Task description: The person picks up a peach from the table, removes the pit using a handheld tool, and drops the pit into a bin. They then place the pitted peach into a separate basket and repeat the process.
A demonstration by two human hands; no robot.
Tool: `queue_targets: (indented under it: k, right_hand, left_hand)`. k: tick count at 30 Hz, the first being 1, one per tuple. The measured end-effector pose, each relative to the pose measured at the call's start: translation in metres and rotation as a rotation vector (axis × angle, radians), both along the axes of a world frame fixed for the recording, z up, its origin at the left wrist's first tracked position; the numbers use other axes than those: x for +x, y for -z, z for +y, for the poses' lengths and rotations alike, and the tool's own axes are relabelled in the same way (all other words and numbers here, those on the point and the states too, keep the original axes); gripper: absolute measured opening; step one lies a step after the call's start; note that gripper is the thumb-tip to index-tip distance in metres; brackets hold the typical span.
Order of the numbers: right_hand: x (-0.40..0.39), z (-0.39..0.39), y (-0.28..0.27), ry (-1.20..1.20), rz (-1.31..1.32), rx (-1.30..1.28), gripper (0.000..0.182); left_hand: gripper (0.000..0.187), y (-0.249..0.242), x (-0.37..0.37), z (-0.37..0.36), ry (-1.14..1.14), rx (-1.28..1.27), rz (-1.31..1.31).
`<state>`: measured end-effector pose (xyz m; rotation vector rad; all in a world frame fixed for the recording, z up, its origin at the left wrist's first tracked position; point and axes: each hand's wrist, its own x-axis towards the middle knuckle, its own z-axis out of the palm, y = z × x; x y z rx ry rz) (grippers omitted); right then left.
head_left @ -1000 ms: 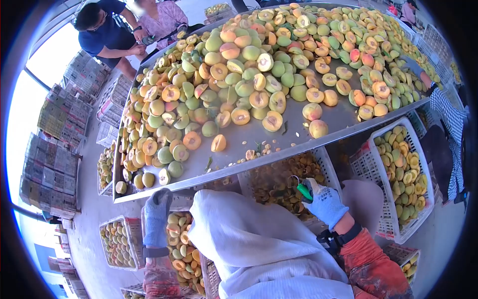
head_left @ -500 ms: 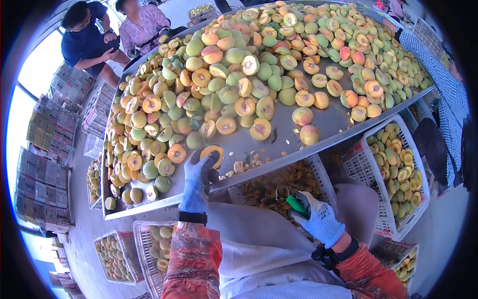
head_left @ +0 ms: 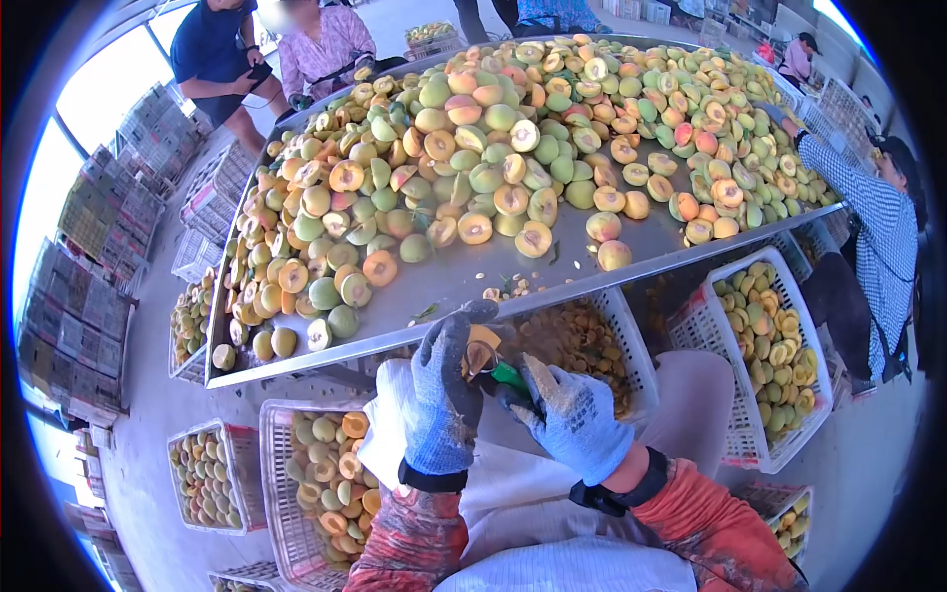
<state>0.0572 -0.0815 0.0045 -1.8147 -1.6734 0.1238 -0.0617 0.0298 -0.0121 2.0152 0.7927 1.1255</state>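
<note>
My left hand (head_left: 442, 405), in a blue and grey work glove, is closed around a halved peach (head_left: 483, 338) just off the table's front edge. In my right hand (head_left: 580, 419), gloved the same way, is a green-handled pitting tool (head_left: 508, 376). Its metal loop is right at the cut face of the half, partly hidden by the left fingers. Behind the hands, a metal table (head_left: 464, 276) carries a large heap of halved peaches (head_left: 444, 178), green to orange. Loose pits (head_left: 513, 288) lie near its edge.
Under the table edge stands a crate (head_left: 639, 345) with brown pits and scraps. Crates of peach halves stand at left (head_left: 279, 493) and right (head_left: 740, 434). A person in a checked sleeve (head_left: 868, 222) works at the right; others are behind the table. Stacked crates (head_left: 74, 326) line the left.
My left hand has come back from the table with the peach half, and my right hand has brought the pitting tool up to it. The view has shifted too.
</note>
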Motion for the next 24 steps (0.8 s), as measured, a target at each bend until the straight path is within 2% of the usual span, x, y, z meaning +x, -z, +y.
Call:
queue_targets:
  k: [2,3,5,7,9,11,12,13,14,15,16,18,20,22,24]
  right_hand:
    - [-0.004,-0.004,0.0,0.003,-0.064,-0.021,0.042]
    - [-0.007,-0.007,0.005,-0.01,-0.014,-0.036,0.043]
    - [-0.008,-0.011,0.007,-0.021,0.037,-0.05,0.045]
    - [-0.006,-0.015,0.007,-0.09,0.26,-0.12,0.046]
    - [-0.001,-0.018,0.004,-0.1,0.249,-0.146,0.047]
    - [0.007,-0.02,0.01,-0.106,0.243,-0.171,0.047]
    - [0.014,-0.02,0.019,-0.103,0.112,-0.076,0.047]
    - [0.02,-0.019,0.024,-0.1,-0.022,0.018,0.047]
    - [0.023,-0.017,0.022,-0.092,-0.018,0.014,0.047]
    - [0.027,-0.014,0.018,-0.051,-0.056,0.058,0.048]
    - [0.03,-0.01,0.014,-0.012,-0.096,0.108,0.05]
    - [0.036,-0.009,0.009,0.024,-0.121,0.14,0.052]
    - [0.041,-0.009,0.008,0.036,-0.143,0.152,0.045]
    - [0.043,-0.012,0.008,0.049,-0.134,0.108,0.044]
    - [0.042,-0.014,0.009,0.052,-0.132,0.068,0.044]
  left_hand:
    - [0.033,-0.013,0.001,-0.01,0.01,-0.24,-0.078]
    - [0.033,-0.014,-0.001,-0.011,0.01,-0.241,-0.075]
    - [0.028,-0.015,-0.002,-0.013,-0.095,0.035,0.14]
    - [0.024,-0.018,0.0,-0.017,-0.069,-0.033,0.125]
    - [0.021,-0.032,0.005,-0.021,-0.043,-0.1,0.112]
    - [0.023,-0.061,0.015,-0.025,-0.026,-0.954,-0.177]
    - [0.023,-0.055,0.019,-0.023,-0.019,-0.956,-0.169]
    - [0.025,-0.045,0.022,-0.017,0.1,-0.984,-0.329]
    - [0.027,-0.033,0.025,-0.012,0.217,-1.011,-0.488]
    - [0.029,-0.027,0.029,0.0,0.27,-1.219,-0.567]
    - [0.029,-0.029,0.036,0.0,0.273,-1.218,-0.564]
    - [0.029,-0.034,0.051,-0.004,0.237,-1.271,-0.776]
    - [0.028,-0.027,0.055,-0.005,0.301,-1.188,-0.767]
    - [0.027,-0.023,0.059,-0.004,0.217,-1.313,-0.773]
    - [0.026,-0.027,0.063,-0.012,0.193,-1.233,-0.782]
